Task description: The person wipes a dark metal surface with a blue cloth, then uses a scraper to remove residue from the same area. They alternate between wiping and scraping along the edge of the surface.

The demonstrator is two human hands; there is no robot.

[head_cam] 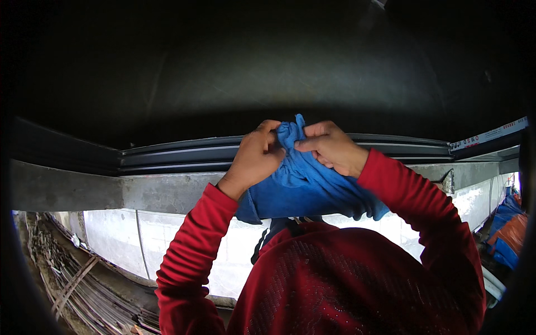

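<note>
A blue cloth (310, 188) hangs bunched between my hands, its top twisted into a small peak and its lower part spread out over the concrete ledge. My left hand (256, 157) pinches the gathered top from the left side. From the right, my right hand (331, 146) grips the same bunch between thumb and fingers. Behind the cloth runs a dark metal frame track (180, 158) with several parallel grooves, partly hidden by the hands and the fabric.
Above the track rises a large dark panel (234, 83). The grey concrete ledge (167, 192) runs below. Printed tape (488, 134) lines the frame's right side. Down at left lies a pile of long wooden strips (92, 280); blue and orange sheeting (508, 230) is at right.
</note>
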